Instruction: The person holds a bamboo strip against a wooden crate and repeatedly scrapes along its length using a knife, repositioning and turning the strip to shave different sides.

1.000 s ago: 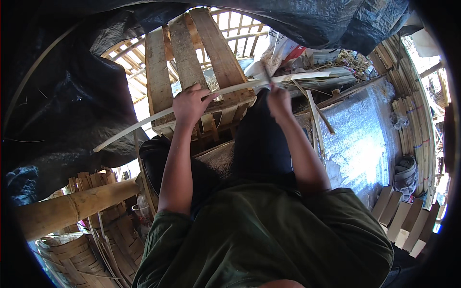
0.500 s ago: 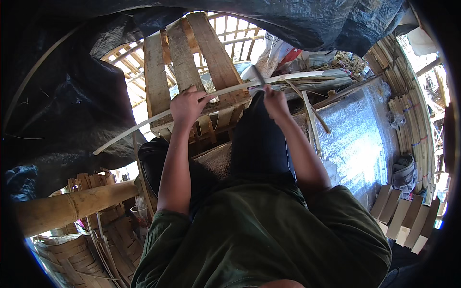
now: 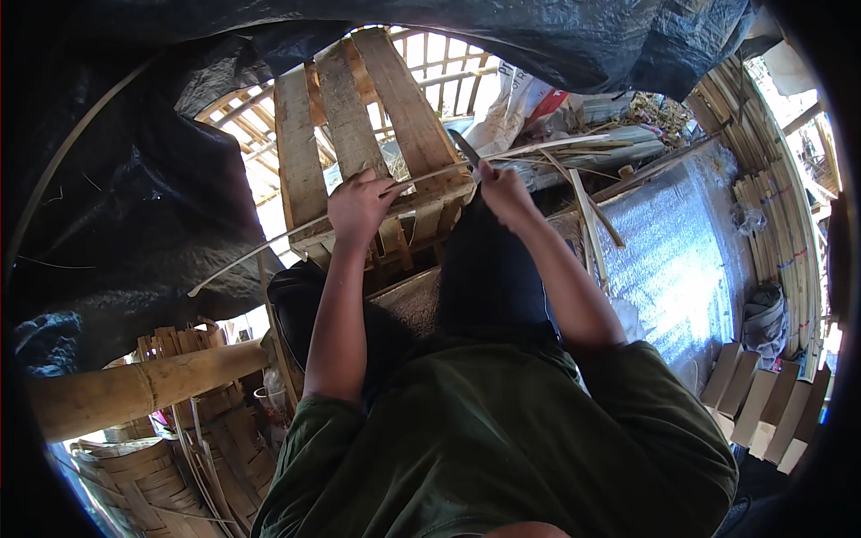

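Observation:
A long, thin bamboo strip (image 3: 262, 244) runs slantwise across the front of a wooden slatted crate (image 3: 348, 99), its lower end reaching out to the left. My left hand (image 3: 357, 204) is closed around the strip by the crate's front edge. In my right hand (image 3: 508, 195) is a knife (image 3: 466, 149), gripped by the handle, its dark blade pointing up and to the left. The blade meets or crosses the strip just right of the crate; whether it touches I cannot tell. Beyond the knife the strip carries on to the right.
Cut bamboo strips (image 3: 592, 220) lie right of my knee, beside a shiny silver sheet (image 3: 668, 238). Bundled bamboo slats (image 3: 776, 224) line the right side. A thick bamboo pole (image 3: 152, 386) and woven baskets (image 3: 134, 489) are at the lower left. Dark plastic sheeting (image 3: 117, 197) hangs at left.
My right hand has come slightly left and lower, and the knife, blurred before, now shows clearly. The strip has rolled so its narrow edge shows. My left hand still grips it.

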Demonstrator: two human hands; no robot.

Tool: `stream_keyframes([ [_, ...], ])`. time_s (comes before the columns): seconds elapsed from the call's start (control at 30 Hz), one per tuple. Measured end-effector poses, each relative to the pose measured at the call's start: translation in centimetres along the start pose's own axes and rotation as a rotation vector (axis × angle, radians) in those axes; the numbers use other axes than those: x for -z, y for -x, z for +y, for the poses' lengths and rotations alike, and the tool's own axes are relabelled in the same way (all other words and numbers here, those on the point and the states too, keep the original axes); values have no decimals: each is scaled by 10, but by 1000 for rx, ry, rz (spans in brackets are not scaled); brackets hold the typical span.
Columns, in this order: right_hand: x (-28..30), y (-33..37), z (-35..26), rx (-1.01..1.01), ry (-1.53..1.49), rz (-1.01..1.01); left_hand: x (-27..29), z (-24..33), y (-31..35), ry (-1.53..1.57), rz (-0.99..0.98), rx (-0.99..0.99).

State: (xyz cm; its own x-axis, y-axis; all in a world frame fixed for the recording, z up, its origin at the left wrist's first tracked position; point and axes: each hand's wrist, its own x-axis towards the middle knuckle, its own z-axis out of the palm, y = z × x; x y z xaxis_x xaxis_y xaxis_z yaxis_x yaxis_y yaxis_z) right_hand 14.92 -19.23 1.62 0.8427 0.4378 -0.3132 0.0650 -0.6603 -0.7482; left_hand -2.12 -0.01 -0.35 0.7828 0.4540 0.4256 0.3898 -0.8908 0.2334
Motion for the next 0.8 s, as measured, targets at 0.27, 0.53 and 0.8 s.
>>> stream_keyframes([
  [0.27,-41,-19,24,313,73,352,6,3,-11,-6,-121,59],
  [0.53,-14,-31,22,123,56,383,5,0,-15,31,-117,50],
  [0.8,14,-40,21,23,38,356,5,4,-11,-12,-74,57],
])
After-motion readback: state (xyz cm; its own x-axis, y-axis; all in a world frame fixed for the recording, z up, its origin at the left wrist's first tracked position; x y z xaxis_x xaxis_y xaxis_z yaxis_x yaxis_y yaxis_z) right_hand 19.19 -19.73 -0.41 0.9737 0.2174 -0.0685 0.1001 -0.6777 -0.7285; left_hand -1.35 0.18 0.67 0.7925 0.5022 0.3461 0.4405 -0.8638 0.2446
